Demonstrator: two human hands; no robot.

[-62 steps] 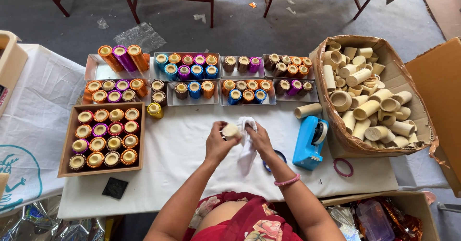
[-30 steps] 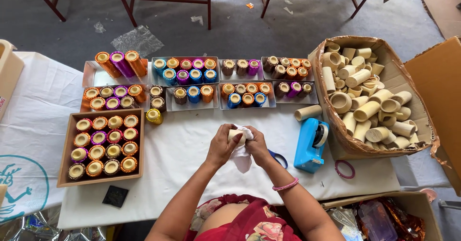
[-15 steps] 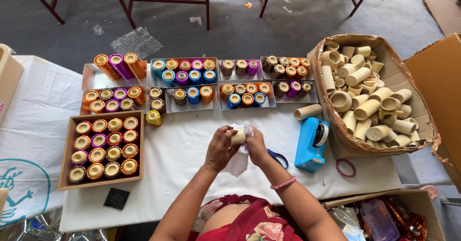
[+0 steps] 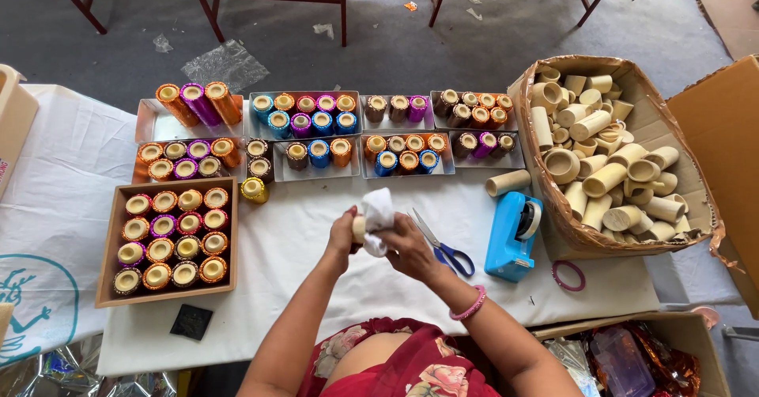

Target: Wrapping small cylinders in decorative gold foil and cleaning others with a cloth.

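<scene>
My left hand grips a plain beige wooden cup above the white tablecloth. A bunched white cloth is pressed against the cup by my right hand, which wears a pink bangle. Most of the cup is hidden by the cloth and my fingers. Blue-handled scissors lie just right of my right hand.
A brown box of decorated cups sits at left. Trays of coloured cups line the far side. A blue tape dispenser, a loose tube and a pink ring lie at right, beside a carton of plain cups.
Both hands shifted slightly left, uncovering the scissors. The cloth has gone from hanging below the cup to bunched over its right side, and the cup has turned in my left hand.
</scene>
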